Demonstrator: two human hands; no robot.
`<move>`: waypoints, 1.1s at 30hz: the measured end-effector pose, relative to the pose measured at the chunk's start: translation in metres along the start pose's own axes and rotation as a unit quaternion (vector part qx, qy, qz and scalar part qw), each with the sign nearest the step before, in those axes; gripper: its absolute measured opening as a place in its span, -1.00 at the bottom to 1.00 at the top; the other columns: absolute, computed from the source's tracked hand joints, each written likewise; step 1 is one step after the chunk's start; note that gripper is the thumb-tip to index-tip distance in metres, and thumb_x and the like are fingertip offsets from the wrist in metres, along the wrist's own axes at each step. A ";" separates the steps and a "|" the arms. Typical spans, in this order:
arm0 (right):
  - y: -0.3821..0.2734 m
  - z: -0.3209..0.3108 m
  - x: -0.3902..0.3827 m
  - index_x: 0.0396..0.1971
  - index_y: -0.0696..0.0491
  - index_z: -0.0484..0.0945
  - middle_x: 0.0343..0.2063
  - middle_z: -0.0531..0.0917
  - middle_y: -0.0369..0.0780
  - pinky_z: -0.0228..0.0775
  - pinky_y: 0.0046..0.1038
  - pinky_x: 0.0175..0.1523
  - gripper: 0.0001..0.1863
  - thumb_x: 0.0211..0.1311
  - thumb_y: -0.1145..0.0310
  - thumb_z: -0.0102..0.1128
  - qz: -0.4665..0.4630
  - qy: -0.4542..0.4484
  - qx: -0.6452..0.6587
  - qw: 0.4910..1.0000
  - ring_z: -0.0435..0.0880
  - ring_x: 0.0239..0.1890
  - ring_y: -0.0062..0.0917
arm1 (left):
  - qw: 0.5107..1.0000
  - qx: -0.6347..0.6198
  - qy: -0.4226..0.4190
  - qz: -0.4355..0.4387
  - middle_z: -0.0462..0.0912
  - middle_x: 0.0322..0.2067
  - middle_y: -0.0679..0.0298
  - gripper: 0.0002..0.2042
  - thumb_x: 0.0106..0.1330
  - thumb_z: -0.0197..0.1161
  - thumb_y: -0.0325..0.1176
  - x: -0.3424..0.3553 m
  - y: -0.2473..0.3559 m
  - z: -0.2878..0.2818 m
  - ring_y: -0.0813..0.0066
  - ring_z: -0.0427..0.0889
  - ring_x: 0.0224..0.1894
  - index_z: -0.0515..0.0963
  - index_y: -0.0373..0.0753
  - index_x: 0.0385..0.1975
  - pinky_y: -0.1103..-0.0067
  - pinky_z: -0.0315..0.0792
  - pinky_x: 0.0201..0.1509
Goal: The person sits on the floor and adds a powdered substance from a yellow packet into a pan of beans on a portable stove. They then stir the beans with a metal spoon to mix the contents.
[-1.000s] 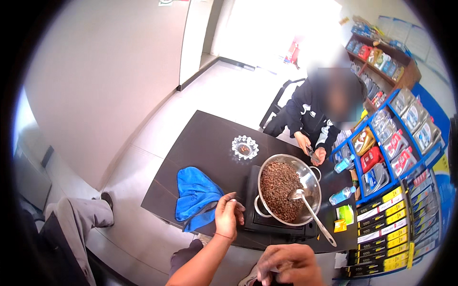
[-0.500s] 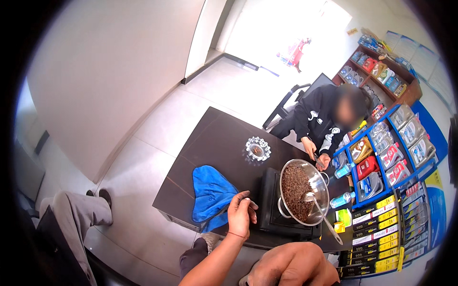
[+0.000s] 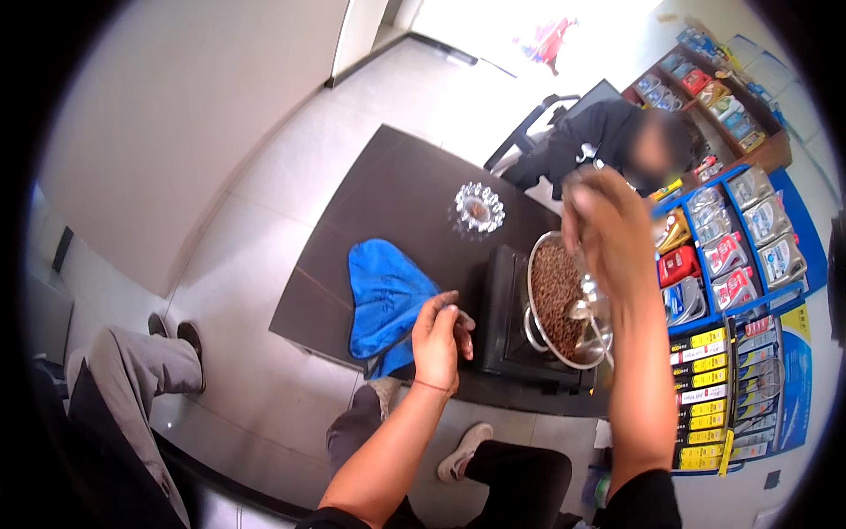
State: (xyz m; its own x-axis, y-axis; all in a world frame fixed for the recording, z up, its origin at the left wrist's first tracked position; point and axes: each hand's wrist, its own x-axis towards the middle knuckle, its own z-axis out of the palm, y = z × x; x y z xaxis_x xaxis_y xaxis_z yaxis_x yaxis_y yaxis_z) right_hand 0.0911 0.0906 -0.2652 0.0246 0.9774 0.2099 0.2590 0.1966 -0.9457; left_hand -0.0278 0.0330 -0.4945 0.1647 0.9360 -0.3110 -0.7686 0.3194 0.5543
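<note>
A steel pot (image 3: 539, 264) full of brown grains stands on a black stove (image 3: 504, 317) on the dark table (image 3: 388, 198). A metal spoon (image 3: 589, 316) lies in the pot. My right hand (image 3: 610, 234) is raised over the pot with its fingers bunched together; nothing shows between them. My left hand (image 3: 438, 339) rests at the table's near edge, between the blue cloth (image 3: 383, 295) and the stove. Its fingers are curled, and a small grey shape sits by the thumb that I cannot make out.
A glass ashtray (image 3: 478, 209) stands on the table beyond the cloth. A person in black (image 3: 599, 137) sits at the far side. Blue racks of packets (image 3: 740, 247) and a yellow and black display (image 3: 718, 388) stand at the right. Another person's grey-trousered legs (image 3: 132, 361) are at the left.
My right hand has risen from the lower edge to above the pot. The view has shifted, so the table sits more to the right. My left hand stays by the stove.
</note>
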 end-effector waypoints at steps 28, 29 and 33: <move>0.014 -0.132 -0.293 -0.18 0.18 0.62 -0.13 0.59 -0.21 0.48 -0.63 -0.16 -0.79 0.16 0.68 0.27 0.100 0.153 -0.248 0.951 0.64 -0.19 -0.63 | 0.993 0.099 -0.024 0.050 0.60 -0.44 0.19 -0.64 0.42 0.08 -0.26 0.011 -0.015 0.003 0.51 0.43 -0.66 0.47 -0.39 0.07 0.56 0.35 -0.63; 0.023 -0.140 -0.321 -0.18 0.17 0.62 -0.13 0.60 -0.21 0.50 -0.61 -0.15 -0.79 0.17 0.66 0.27 0.135 0.171 -0.284 0.934 0.65 -0.17 -0.60 | 0.993 0.103 -0.030 0.045 0.59 -0.45 0.20 -0.64 0.43 0.08 -0.26 0.009 -0.021 0.010 0.51 0.43 -0.66 0.47 -0.38 0.07 0.56 0.35 -0.64; 0.048 -0.163 -0.398 -0.18 0.13 0.63 -0.17 0.65 -0.22 0.54 -0.52 -0.14 -0.82 0.19 0.57 0.29 0.200 0.262 -0.294 0.897 0.67 -0.18 -0.50 | 0.986 0.156 -0.030 0.051 0.56 -0.45 0.24 -0.66 0.47 0.06 -0.21 0.000 -0.041 0.022 0.53 0.43 -0.67 0.48 -0.31 0.09 0.58 0.34 -0.65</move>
State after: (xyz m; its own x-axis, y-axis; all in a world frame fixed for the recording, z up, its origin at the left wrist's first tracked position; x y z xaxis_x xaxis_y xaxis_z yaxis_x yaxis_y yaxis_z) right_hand 0.2516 -0.3016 -0.3537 0.6398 0.7595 0.1175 0.5889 -0.3864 -0.7099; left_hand 0.0170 0.0227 -0.5005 0.1392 0.9697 -0.2008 -0.5564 0.2443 0.7942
